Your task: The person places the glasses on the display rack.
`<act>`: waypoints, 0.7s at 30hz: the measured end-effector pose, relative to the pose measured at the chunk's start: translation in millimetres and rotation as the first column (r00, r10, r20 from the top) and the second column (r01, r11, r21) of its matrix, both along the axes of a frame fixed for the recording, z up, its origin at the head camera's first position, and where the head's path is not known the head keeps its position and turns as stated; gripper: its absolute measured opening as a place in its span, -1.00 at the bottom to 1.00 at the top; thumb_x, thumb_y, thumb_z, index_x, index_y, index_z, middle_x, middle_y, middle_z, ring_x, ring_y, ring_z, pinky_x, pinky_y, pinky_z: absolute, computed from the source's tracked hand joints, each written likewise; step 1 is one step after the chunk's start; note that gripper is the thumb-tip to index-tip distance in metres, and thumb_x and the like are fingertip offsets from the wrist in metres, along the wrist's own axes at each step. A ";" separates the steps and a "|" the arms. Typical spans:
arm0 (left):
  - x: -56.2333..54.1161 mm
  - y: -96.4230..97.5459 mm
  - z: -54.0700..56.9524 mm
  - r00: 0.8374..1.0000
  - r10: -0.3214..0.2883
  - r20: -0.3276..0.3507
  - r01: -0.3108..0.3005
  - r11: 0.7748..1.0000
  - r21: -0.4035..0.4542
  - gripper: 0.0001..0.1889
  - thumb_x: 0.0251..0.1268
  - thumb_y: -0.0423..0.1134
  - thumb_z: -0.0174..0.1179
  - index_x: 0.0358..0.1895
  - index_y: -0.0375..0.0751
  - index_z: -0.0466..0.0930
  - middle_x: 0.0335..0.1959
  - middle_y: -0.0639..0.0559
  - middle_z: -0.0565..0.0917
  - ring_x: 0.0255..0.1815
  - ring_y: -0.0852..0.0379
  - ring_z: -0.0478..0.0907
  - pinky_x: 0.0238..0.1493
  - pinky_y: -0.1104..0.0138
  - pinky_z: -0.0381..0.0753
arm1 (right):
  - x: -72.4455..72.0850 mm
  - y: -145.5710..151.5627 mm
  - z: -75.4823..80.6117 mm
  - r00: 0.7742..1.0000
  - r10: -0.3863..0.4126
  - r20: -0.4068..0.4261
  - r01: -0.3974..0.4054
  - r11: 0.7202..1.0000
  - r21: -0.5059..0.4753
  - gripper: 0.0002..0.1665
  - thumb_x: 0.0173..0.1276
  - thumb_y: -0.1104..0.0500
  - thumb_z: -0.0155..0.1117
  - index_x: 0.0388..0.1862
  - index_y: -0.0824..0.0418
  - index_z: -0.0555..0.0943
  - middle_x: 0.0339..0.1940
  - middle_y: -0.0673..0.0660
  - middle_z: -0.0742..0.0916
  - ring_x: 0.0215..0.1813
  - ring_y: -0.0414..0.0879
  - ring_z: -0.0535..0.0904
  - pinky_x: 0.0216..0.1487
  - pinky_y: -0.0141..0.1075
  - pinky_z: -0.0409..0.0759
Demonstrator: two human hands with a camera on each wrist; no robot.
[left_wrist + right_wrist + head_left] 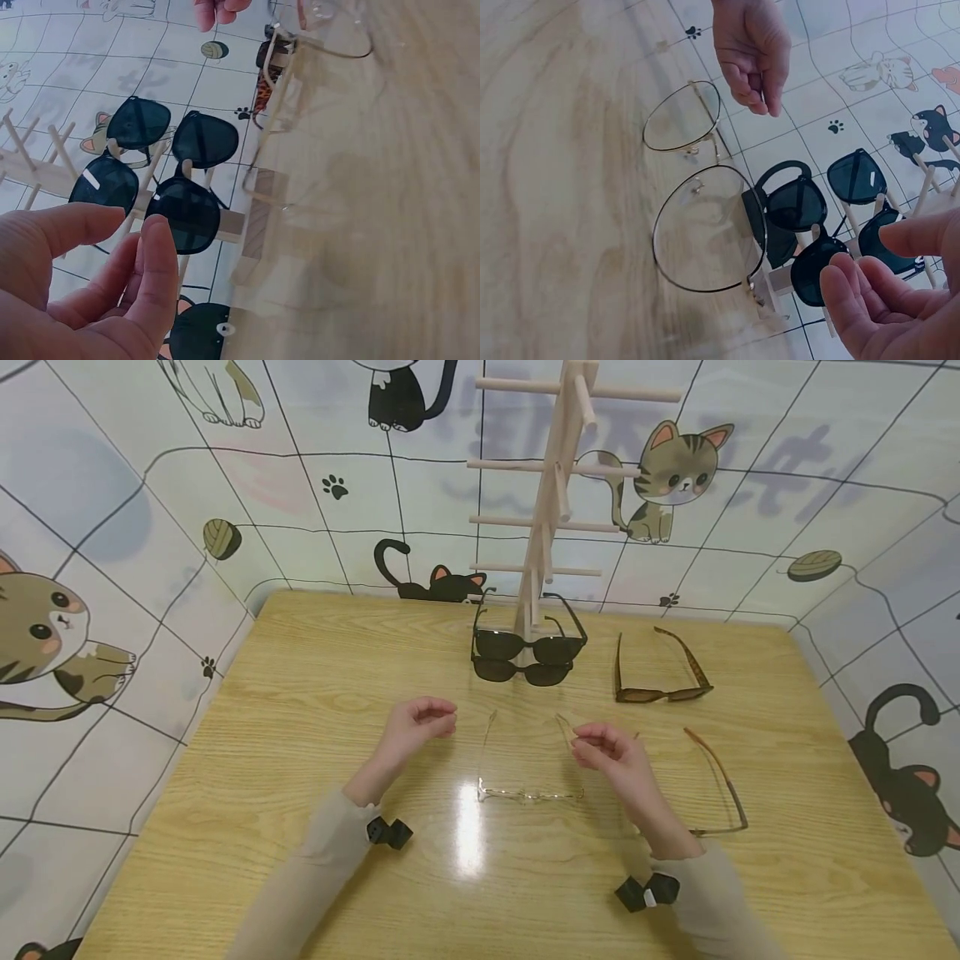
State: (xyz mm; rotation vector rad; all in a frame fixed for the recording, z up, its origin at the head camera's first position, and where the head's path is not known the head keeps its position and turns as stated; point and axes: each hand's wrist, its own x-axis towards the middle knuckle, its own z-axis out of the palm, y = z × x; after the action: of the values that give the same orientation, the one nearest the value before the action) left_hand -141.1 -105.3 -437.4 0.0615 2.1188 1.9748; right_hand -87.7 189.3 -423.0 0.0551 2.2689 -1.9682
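Thin gold-rimmed glasses [531,796] lie on the table between the hands, their temples unfolded toward the rack. My left hand [420,722] hovers to their left with bent fingers and nothing in its grasp. On the other side, my right hand [615,756] is close to the right temple tip; in the right wrist view a gap shows between its thumb and fingers, which hold nothing. Two pairs of black sunglasses [557,651] hang one above the other low on a wooden rack [552,485]. In the right wrist view, the round wire rims [657,247] stand on the tabletop.
Brown sunglasses [663,695] sit at the right of the rack. In front of them are glasses with brown temples [731,785], partly hidden by my right arm. Bare pegs [517,466] stick out from the rack's upper part. A cat-patterned wall covering [300,535] surrounds the wooden table [315,668].
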 end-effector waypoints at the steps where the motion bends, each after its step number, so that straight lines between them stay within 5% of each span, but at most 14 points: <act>1: 2.6 0.5 -1.6 1.000 -0.002 0.004 0.002 1.000 -0.013 -0.71 0.22 -0.46 0.18 -0.05 -0.62 0.49 -0.19 -0.34 0.62 -0.36 0.18 0.61 -0.09 0.12 0.63 | 1.8 1.3 -1.5 1.000 -0.001 0.004 0.001 1.000 0.014 -0.59 0.35 0.32 0.18 0.05 0.60 0.41 -0.24 0.14 0.63 -0.23 -0.22 0.61 -0.16 -0.39 0.63; 6: 14.4 3.2 -13.1 0.999 -0.033 0.004 0.034 0.998 -0.052 -0.74 0.19 -0.48 0.19 -0.08 -0.60 0.51 -0.26 -0.29 0.64 -0.33 0.05 0.63 -0.16 0.13 0.66 | 11.9 6.8 -7.2 1.000 -0.010 0.027 0.008 0.996 0.084 -0.61 0.34 0.32 0.19 0.06 0.55 0.44 -0.15 0.27 0.61 -0.19 -0.22 0.58 -0.15 -0.42 0.61; 12: 27.0 8.3 -21.3 0.997 -0.065 0.035 0.068 0.995 -0.068 -0.75 0.17 -0.45 0.22 -0.11 -0.55 0.54 -0.34 -0.11 0.64 -0.37 0.16 0.59 -0.25 0.26 0.66 | 22.7 9.5 -11.0 1.000 -0.016 0.000 0.016 0.981 0.194 -0.66 0.31 0.32 0.22 0.03 0.47 0.49 -0.08 0.37 0.61 -0.17 -0.27 0.53 -0.17 -0.50 0.53; 21: 36.3 12.7 -26.6 0.988 -0.154 0.023 0.156 0.982 -0.108 -0.72 0.14 -0.47 0.22 -0.09 -0.56 0.52 -0.30 -0.19 0.64 -0.35 0.16 0.59 -0.30 0.35 0.65 | 31.8 11.0 -16.1 1.000 -0.012 0.003 0.011 0.970 0.241 -0.65 0.30 0.35 0.23 0.04 0.45 0.48 -0.05 0.33 0.61 -0.13 -0.18 0.52 -0.13 -0.53 0.53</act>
State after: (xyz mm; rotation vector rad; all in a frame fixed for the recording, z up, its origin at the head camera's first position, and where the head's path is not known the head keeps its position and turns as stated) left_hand -104.8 -92.6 -464.0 0.1863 2.1394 1.7636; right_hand -55.9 200.3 -439.1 0.0980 2.4973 -1.6840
